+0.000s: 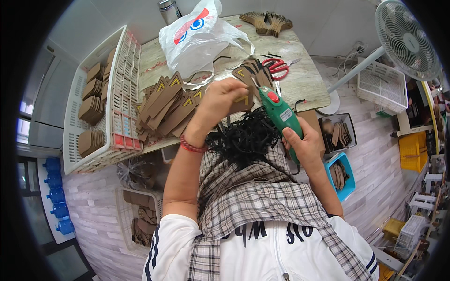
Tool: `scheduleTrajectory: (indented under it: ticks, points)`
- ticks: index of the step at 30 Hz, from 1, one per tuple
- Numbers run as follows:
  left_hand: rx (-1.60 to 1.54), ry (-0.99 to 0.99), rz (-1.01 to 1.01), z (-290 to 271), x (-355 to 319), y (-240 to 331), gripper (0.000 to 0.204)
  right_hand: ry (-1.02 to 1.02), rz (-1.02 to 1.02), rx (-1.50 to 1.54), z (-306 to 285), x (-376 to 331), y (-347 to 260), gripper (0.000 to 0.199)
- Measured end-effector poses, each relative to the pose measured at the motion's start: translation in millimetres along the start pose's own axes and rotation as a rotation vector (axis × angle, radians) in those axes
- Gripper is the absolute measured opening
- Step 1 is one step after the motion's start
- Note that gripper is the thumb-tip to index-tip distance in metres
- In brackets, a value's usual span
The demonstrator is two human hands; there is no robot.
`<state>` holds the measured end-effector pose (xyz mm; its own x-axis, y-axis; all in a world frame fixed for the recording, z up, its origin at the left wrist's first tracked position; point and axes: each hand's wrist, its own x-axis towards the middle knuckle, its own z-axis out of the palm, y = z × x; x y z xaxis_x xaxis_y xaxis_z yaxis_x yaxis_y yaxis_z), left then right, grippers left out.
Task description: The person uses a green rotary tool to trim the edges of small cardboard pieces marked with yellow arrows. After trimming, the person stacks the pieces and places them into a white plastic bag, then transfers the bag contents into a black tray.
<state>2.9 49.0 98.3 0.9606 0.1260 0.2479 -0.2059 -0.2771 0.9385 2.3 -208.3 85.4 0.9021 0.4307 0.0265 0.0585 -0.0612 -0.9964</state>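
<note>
My right hand (304, 143) is wrapped round a green handheld electric tool (286, 117) with a red button. Its thin tip points up and away from me, close to my left hand (220, 98). The fingers of that hand are closed on a flat brown piece with a yellow chevron (243, 104), partly hidden by the hand. Beneath both hands a tangle of black strips (243, 140) lies on my plaid apron. To the left of my left hand, more brown pieces with yellow chevrons (164, 105) are heaped on the table. Another stack (255, 70) lies just beyond the tool's tip.
Red-handled scissors (276, 69) and a white plastic bag (201, 40) lie on the table (304, 65). A white crate (124, 89) with brown stacks stands left. On the right are a fan (408, 42), a blue bin (347, 187) and a dark bin (349, 122).
</note>
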Motion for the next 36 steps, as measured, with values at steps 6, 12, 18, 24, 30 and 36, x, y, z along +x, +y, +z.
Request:
scheduleTrajectory:
  ticks: [6,12,18,24,30,36]
  points:
    - [0.476,0.437,-0.03,-94.6,14.3,-30.1,0.02,0.068,0.08,0.005,-9.7,-0.7,3.8,0.028]
    - [0.896,0.343,0.036,19.2,62.3,-100.5,0.045,0.083,0.142,-0.035,-12.6,2.3,18.9,0.029]
    - [0.857,0.416,-0.211,60.6,84.4,-155.4,0.059,0.082,0.161,-0.081,-21.8,5.2,31.2,0.037]
    - [0.156,0.593,-0.244,44.4,69.5,-155.2,0.034,0.067,0.171,-0.075,-18.1,6.1,34.4,0.035]
    - [-0.688,0.481,-0.091,15.0,39.1,-72.1,0.013,0.119,0.05,-0.081,-5.1,12.9,22.2,0.033]
    - [-0.837,0.444,-0.111,10.7,16.3,-35.7,0.006,0.081,0.043,-0.118,10.1,9.4,18.4,0.037]
